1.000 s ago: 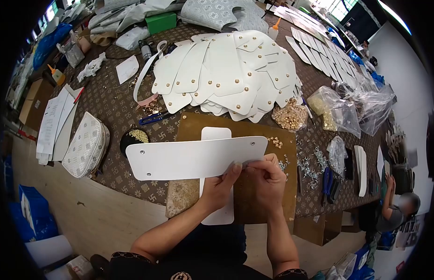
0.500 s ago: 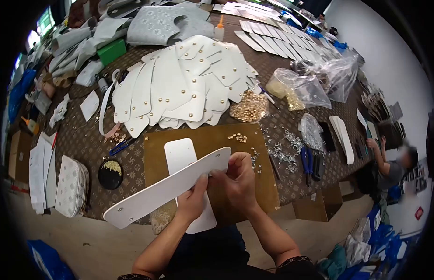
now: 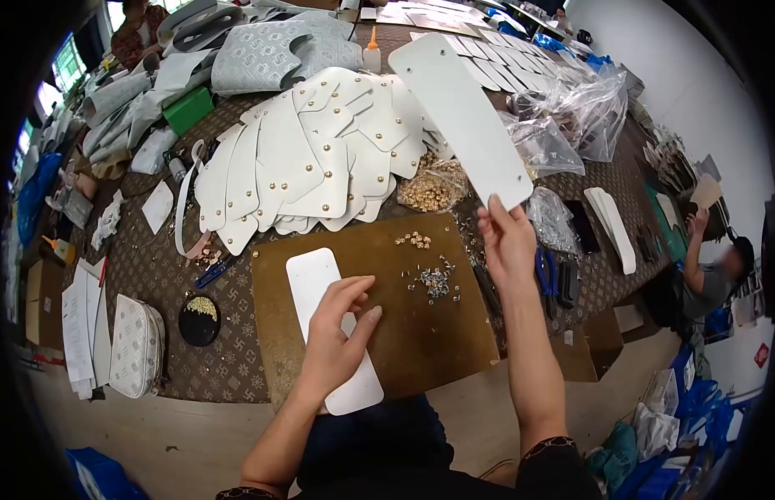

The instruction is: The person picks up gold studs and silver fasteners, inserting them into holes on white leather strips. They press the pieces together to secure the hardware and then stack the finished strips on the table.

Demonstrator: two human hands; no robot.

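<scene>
Pinched at its lower end, a long white strip with rounded corners and small metal studs (image 3: pixel 462 117) tilts up and away from my right hand (image 3: pixel 510 250). My left hand (image 3: pixel 337 337) is open, fingers spread, over a second white strip (image 3: pixel 314 279) on the brown board (image 3: pixel 396 350). Between the hands, a small heap of silver fasteners (image 3: pixel 433 283) and a few gold caps (image 3: pixel 415 241) lie on the board. The raised strip's upper end overlaps the edge of a large pile of white pieces with gold studs (image 3: pixel 296 150) in this view.
A bag of gold caps (image 3: pixel 433 185) sits behind the board. Blue-handled pliers (image 3: pixel 546 271) and a clear bag of silver parts (image 3: pixel 554 221) lie right. Left are a black dish (image 3: pixel 199 321) and a patterned pouch (image 3: pixel 137 346). Another person (image 3: pixel 717 271) sits far right.
My left hand has let go of the studded strip and dropped onto the other strip. My right hand has swung the studded strip up and to the right.
</scene>
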